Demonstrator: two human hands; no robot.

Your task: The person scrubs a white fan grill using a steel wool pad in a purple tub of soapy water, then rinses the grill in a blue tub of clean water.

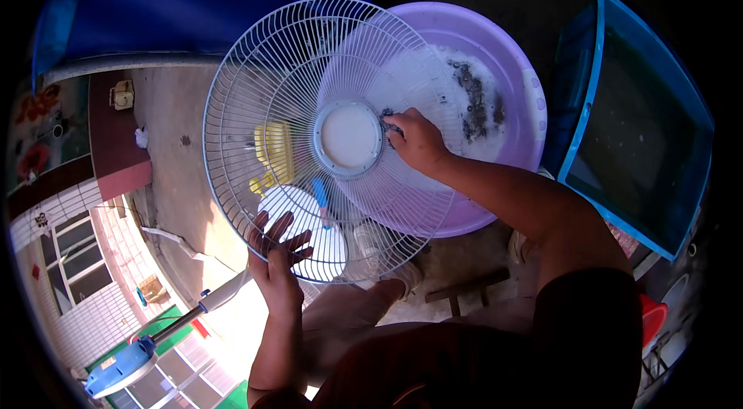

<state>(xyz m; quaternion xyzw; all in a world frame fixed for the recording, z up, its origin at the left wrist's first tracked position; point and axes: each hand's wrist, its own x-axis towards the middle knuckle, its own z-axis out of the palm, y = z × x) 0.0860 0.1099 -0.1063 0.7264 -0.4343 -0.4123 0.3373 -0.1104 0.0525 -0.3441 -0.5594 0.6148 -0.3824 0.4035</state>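
Note:
A round wire fan grille with a pale central disc is held tilted over a purple plastic basin of foamy water. My left hand supports the grille's lower left rim, its fingers spread behind the wires. Beside the central disc, my right hand pinches a small dark, mesh-like scrubber against the wires. Dark patches show in the foam to the right. Through the wires a blue-handled brush is visible over a white round surface.
A blue tub of dark water stands at the right. Left of my legs is the blue and white fan body on its pole. Yellow plastic objects lie behind the grille, and a large blue container is at the upper left.

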